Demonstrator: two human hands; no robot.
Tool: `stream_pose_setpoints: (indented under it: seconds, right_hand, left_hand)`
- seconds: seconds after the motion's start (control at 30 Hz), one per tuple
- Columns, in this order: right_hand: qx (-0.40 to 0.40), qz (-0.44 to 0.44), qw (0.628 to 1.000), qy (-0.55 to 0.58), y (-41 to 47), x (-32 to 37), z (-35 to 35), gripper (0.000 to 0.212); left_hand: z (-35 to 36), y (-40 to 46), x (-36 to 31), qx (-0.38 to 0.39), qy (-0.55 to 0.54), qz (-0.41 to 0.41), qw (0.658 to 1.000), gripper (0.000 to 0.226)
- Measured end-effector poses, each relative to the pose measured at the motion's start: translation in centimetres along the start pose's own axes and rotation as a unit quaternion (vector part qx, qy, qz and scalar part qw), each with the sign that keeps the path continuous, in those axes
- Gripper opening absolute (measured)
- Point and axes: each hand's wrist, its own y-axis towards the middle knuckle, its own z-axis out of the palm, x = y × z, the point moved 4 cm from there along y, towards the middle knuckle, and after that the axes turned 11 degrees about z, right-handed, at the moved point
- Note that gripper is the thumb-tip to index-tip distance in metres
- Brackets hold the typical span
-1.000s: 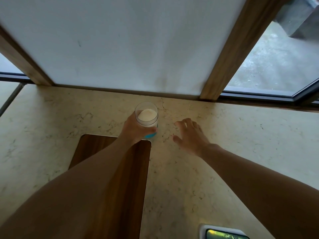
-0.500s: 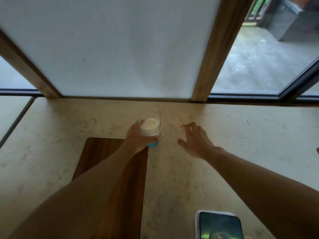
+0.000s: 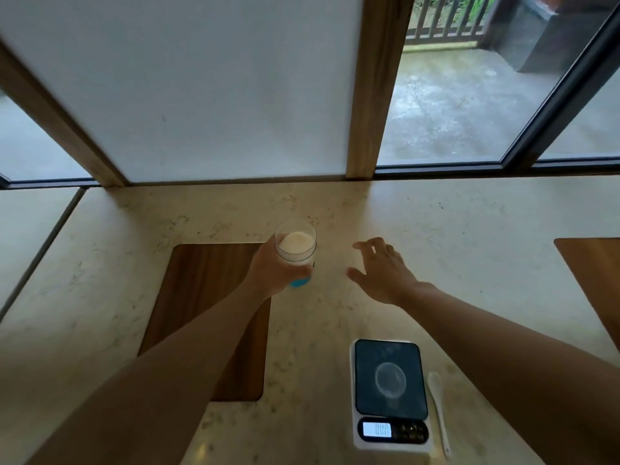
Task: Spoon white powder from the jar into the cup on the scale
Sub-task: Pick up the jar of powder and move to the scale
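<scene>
Head view, looking down at a pale marbled stone counter (image 3: 469,229). Left hand (image 3: 273,270) wrapped around a clear round jar of white powder (image 3: 295,251); fingers closed on its near and left wall, jar upright, mouth uncovered. Powder fills it close to the rim. A blue band shows at the jar's base (image 3: 300,282), mostly hidden behind the hand; whether the base touches the counter cannot be told. Jar sits at the far right corner of a dark wooden inset board (image 3: 201,297), whose near part is covered by the left forearm.

Right hand (image 3: 382,270) to the right of the jar, apart from it, palm down, fingers spread and slightly curled, holding nothing. Contact with the counter cannot be judged.

Nearer, right of centre: a white digital kitchen scale with a dark glass platform (image 3: 391,391). On the platform, a clear cup (image 3: 390,379), seen from above as a faint round outline only; walls and contents hard to make out. Display lit, digits blurred. A white plastic spoon (image 3: 437,407) lies on the counter just beside the scale's right edge, bowl toward the far side, handle end near the frame's bottom.

A second wooden inset (image 3: 590,273) at the right edge, cut off by the frame. Far side: a white panel (image 3: 201,78) between wooden posts, windows either side.
</scene>
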Motion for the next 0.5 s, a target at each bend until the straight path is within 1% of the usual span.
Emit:
stream_pose_setpoints:
  seconds: [0.1,0.3,0.5]
  right_hand:
    - [0.001,0.002,1.000,0.004,-2.1,-1.1,-0.1,0.067]
    - [0.013,0.010,1.000,0.020,-6.0,-4.7,0.7,0.065]
    - [0.039,0.038,0.997,0.045,-9.1,-8.7,2.3,0.064]
  left_hand:
    - [1.3,-2.2,-1.1,-0.006,0.004,-0.013,1.000,0.055]
    - [4.1,-6.2,-2.8,0.016,0.019,-0.032,0.999,0.057]
    - [6.3,-9.4,-3.9,0.003,0.023,-0.052,0.998,0.058]
